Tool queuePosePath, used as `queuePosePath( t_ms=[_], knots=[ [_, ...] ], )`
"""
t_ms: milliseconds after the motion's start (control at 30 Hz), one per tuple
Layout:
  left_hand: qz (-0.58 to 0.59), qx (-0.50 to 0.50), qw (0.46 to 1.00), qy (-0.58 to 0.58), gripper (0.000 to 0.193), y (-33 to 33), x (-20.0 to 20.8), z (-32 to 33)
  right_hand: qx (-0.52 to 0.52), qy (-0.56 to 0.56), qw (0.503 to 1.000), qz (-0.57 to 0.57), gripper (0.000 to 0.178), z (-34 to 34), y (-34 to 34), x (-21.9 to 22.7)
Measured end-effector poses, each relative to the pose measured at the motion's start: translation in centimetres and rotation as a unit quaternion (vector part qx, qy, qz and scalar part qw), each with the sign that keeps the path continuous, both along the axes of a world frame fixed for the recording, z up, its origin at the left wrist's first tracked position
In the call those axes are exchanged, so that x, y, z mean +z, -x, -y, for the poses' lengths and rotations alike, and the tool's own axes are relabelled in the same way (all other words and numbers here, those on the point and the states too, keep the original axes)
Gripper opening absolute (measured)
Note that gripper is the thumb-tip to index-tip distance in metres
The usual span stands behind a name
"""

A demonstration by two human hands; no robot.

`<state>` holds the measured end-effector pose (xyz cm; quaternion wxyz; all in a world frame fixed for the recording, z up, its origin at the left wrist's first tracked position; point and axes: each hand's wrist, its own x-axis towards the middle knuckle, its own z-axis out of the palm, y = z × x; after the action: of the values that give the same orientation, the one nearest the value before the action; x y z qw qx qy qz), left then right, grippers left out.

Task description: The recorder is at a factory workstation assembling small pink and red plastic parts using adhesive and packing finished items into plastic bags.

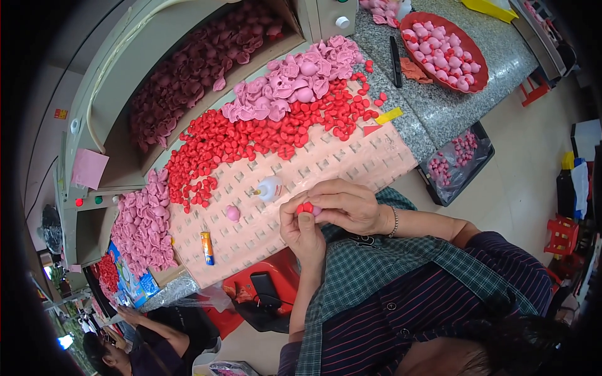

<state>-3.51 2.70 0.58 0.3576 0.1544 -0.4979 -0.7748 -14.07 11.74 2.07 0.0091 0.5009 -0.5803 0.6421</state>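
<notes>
Fingers of both hands meet over one small piece: the left hand point(304, 229) pinches a little red cap point(306, 207) at its fingertips, and the right hand point(345, 205) closes around a small pink ball point(317, 211), pressed right against that cap. To seat the cap well, I judge it best to keep the two thumbs close to the joint, hold the ball from turning, and press straight on rather than at a slant.

Just beyond the hands on the pink gridded desk point(326, 166) stands a small white glue bottle point(269, 188), with a lone pink ball point(232, 214) to its left and an orange tube point(207, 248) nearer the desk's edge. Farther off lie a heap of red caps point(263, 135) and a pile of pink shells point(295, 81).

Most of the held ball is hidden by the right fingers, so its shape and whether the cap is fully seated cannot be told. Fisheye bending distorts the desk's edges, and the person at the lower left is cut off.
</notes>
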Motion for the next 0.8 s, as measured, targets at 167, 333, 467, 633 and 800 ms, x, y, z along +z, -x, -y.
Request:
queuePosePath(
  t_ms=[167, 333, 467, 633, 800],
  knots=[
    [0.007, -0.002, 0.999, -0.036, 0.032, -0.2, 0.0, -0.1, -0.01, -0.002, 0.999, -0.033, 0.038, 0.0, 0.0, -0.5],
    [0.0, -0.006, 0.998, -0.062, 0.034, -0.4, -0.3, 0.3, -0.017, -0.008, 0.998, -0.057, 0.036, 0.6, 0.1, -0.3],
    [0.004, -0.013, 0.996, -0.086, 0.034, -0.3, 0.0, 0.5, -0.022, -0.016, 0.998, -0.065, 0.035, 1.0, -0.1, -0.8],
    [0.027, -0.01, 0.994, -0.103, 0.038, -0.3, -0.1, 0.8, -0.009, -0.029, 0.999, -0.045, 0.033, 1.3, 0.2, -0.4],
    [0.03, -0.057, 0.988, -0.138, 0.045, -0.1, 0.9, 0.9, -0.007, -0.038, 0.998, 0.049, 0.034, 1.3, 0.3, 0.7]
  ],
)
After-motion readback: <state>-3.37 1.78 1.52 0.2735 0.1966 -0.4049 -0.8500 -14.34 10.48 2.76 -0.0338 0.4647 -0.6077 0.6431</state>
